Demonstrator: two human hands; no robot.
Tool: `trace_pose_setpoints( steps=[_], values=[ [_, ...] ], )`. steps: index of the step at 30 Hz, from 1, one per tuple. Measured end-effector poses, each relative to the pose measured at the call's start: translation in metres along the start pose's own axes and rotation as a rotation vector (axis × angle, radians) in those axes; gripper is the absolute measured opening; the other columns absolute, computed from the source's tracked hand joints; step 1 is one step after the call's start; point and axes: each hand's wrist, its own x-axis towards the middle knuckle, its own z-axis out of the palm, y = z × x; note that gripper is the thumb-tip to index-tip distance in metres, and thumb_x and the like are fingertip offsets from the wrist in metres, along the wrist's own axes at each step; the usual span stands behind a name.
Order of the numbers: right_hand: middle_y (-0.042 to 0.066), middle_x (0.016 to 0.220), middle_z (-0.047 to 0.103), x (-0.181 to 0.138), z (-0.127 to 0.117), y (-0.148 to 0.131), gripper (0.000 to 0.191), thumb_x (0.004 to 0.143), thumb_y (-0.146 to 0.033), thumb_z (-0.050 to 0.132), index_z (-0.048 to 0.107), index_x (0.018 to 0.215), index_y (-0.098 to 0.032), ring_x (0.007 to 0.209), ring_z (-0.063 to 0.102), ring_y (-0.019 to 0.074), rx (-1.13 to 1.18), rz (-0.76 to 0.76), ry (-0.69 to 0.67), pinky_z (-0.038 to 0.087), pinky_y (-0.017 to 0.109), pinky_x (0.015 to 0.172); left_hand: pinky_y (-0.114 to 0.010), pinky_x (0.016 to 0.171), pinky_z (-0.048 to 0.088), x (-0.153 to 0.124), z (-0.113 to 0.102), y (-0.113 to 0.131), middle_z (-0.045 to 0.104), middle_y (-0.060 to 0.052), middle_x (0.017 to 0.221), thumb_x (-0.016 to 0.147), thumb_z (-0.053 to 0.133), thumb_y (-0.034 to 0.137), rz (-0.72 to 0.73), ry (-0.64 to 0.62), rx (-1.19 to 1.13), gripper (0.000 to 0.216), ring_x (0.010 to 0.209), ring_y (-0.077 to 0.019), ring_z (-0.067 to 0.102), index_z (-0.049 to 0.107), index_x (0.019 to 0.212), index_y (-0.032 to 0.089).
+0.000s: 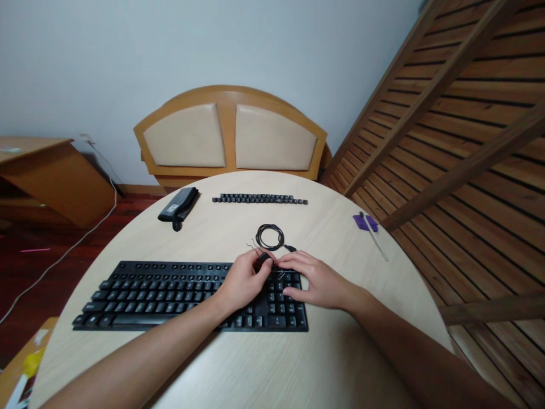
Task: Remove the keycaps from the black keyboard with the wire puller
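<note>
A black full-size keyboard [145,307] lies on the round table, with its upper rows showing bare switches in place of keycaps. Over its right part, my left hand [244,281] is closed around a wire keycap puller [264,257] with a black handle; thin wire ends stick out on both sides of the fingers. My right hand [317,279] reaches in from the right, fingers stretched and thumb apart, its fingertips at the puller. Whether they touch the wire is hard to tell. Just beyond the hands sits a coiled black cable [257,236] with its plug.
Removed keycaps [259,199] stand in lines towards the table's far side. A dark folded pouch [179,205] lies at the back left. On the right are a purple cloth [361,222] and a thin pale stick [378,241]. A slatted wooden screen [468,142] leans close on the right.
</note>
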Motion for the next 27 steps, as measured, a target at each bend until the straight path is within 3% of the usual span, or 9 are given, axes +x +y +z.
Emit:
trace_pose_setpoints(
  steps=[12,22,27],
  values=[
    [0.011,0.121,0.063,-0.001,0.009,0.008,0.051,0.078,-0.033,0.074,0.059,0.125,-0.019,0.111,0.059,0.0239,0.048,-0.028,0.079,0.045,0.041,0.100,-0.025,0.063,0.042,0.001,0.000,-0.009,0.060,0.000,0.078,0.090,0.055,0.028,-0.101,0.034,-0.110,0.019,0.067,-0.0140,0.055,0.058,0.104,0.016],
    [0.010,0.119,0.064,0.001,0.004,0.007,0.048,0.080,-0.033,0.071,0.057,0.124,-0.020,0.109,0.059,0.0239,0.003,-0.074,0.043,0.046,0.041,0.098,-0.025,0.062,0.043,0.000,0.002,-0.008,0.058,0.001,0.077,0.085,0.057,0.023,-0.060,0.071,-0.020,0.015,0.064,-0.0131,0.055,0.053,0.098,0.016],
    [0.009,0.115,0.066,0.003,-0.001,-0.001,0.033,0.080,-0.031,0.071,0.059,0.109,-0.020,0.106,0.059,0.0239,-0.048,-0.039,0.006,0.047,0.040,0.094,-0.025,0.063,0.043,-0.003,0.003,-0.011,0.057,0.002,0.079,0.084,0.057,0.021,-0.016,0.134,0.064,0.021,0.064,-0.0126,0.056,0.046,0.102,0.019]
  ],
)
